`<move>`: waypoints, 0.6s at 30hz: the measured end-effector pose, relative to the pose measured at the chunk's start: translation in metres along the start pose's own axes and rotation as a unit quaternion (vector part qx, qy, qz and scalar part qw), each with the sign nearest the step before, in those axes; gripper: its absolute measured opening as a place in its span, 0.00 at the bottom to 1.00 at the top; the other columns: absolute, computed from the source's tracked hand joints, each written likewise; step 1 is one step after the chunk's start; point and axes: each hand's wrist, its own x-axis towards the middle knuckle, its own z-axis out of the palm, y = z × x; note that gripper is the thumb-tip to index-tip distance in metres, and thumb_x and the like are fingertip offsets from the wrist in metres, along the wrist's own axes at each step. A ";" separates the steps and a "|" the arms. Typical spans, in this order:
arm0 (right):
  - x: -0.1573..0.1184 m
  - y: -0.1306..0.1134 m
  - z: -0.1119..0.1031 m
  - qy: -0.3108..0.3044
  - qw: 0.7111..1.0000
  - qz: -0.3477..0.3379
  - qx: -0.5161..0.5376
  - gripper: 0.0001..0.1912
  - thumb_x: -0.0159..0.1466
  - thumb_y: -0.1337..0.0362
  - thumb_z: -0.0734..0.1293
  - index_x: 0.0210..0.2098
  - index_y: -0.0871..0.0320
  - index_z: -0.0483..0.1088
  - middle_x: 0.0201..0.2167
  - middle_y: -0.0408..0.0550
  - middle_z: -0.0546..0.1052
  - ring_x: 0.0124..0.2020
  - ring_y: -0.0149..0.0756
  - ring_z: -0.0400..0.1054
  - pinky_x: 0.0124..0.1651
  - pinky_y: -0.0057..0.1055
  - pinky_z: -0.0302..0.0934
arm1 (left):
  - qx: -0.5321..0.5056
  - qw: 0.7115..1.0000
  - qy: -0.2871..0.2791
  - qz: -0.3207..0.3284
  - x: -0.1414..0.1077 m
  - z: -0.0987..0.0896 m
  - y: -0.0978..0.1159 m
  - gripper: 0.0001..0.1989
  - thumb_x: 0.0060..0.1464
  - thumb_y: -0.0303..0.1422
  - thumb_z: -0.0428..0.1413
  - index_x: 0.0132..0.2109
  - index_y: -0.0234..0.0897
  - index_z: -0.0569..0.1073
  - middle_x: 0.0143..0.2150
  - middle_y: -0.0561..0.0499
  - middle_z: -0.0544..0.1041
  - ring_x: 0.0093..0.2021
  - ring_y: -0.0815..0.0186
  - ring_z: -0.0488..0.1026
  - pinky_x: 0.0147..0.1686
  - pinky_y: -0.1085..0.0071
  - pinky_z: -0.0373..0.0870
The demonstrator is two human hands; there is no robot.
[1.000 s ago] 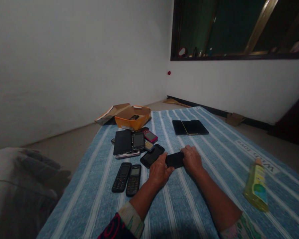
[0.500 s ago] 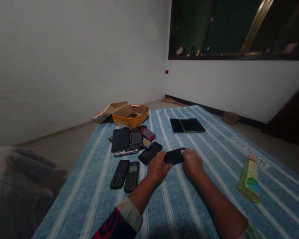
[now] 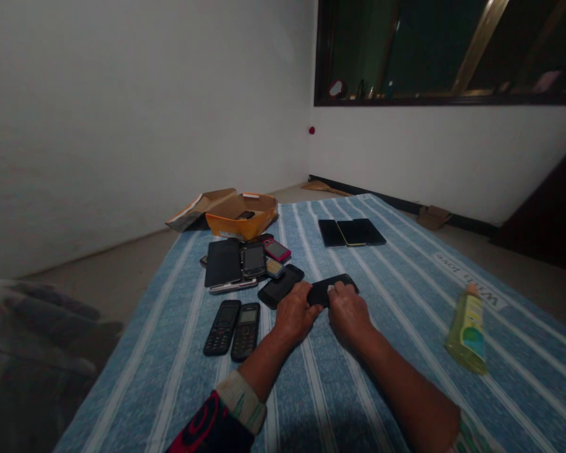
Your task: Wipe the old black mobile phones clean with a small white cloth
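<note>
A black smartphone (image 3: pixel 321 290) lies on the blue striped cloth, between my hands. My left hand (image 3: pixel 294 313) grips its left end, thumb along the near edge. Over the middle of the screen, my right hand (image 3: pixel 349 309) is closed, with a small white wad, perhaps tissue (image 3: pixel 331 289), showing at its fingertips. Just beyond my left hand rests another dark phone (image 3: pixel 282 287). Two black keypad phones, one on the left (image 3: pixel 222 327) and one on the right (image 3: pixel 246 331), lie side by side to the left of my left forearm.
A pile of phones, with a black one (image 3: pixel 223 262) on top, lies left of centre. Behind it stands an open orange box (image 3: pixel 240 227). Several dark phones (image 3: pixel 364 231) lie together farther back. To the right is a bottle of yellow-green liquid (image 3: pixel 466 333).
My right hand has moved left across the phone, from its right end to about its middle. My left hand keeps its grip. The whole view has shifted slightly.
</note>
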 end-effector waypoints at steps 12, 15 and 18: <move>0.007 0.020 0.002 0.028 0.999 0.034 -0.005 0.15 0.66 0.74 0.56 0.42 0.60 0.73 0.44 0.56 0.72 0.44 0.43 0.64 0.38 0.32 0.56 | 0.007 1.000 -0.012 0.001 0.001 -0.001 -0.002 0.19 0.51 0.32 0.59 0.50 0.39 0.69 0.46 0.49 0.74 0.38 0.64 0.73 0.42 0.68 0.67; 0.012 0.030 0.005 0.037 0.997 0.064 -0.019 0.16 0.66 0.74 0.54 0.42 0.61 0.73 0.43 0.56 0.72 0.44 0.44 0.64 0.38 0.34 0.56 | 0.006 1.000 -0.012 0.004 0.002 0.000 -0.003 0.19 0.51 0.32 0.59 0.51 0.39 0.69 0.46 0.48 0.74 0.39 0.63 0.74 0.42 0.67 0.68; 0.011 0.026 0.007 0.043 0.998 0.042 -0.023 0.16 0.66 0.74 0.54 0.43 0.61 0.73 0.43 0.57 0.72 0.44 0.46 0.63 0.39 0.35 0.56 | 0.003 1.000 -0.007 0.008 0.002 0.001 -0.004 0.20 0.51 0.32 0.59 0.52 0.38 0.69 0.49 0.47 0.73 0.40 0.62 0.74 0.42 0.67 0.68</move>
